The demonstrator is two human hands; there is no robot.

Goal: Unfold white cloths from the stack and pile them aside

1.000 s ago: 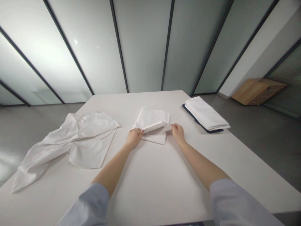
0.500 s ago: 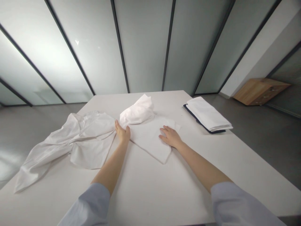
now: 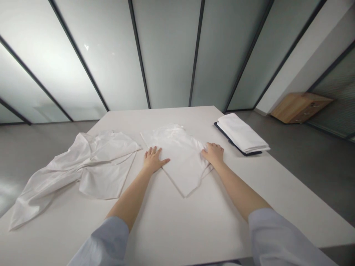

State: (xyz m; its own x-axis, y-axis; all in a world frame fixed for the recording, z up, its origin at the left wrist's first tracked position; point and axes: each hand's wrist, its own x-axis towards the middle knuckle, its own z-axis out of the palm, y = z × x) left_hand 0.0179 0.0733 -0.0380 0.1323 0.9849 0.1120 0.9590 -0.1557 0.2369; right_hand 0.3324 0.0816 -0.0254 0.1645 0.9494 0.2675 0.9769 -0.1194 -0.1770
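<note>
both hands, left hand point(image 3: 153, 161) and right hand point(image 3: 213, 153), lie open and flat on the folded white cloth point(image 3: 180, 157), which looks soft, light, limp, best taken by its corners.

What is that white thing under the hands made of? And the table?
The folded white cloth looks like thin woven fabric, maybe cotton: it creases and lies in soft layers under the left hand and right hand. The table looks smooth, matte white, perhaps laminate.
</note>
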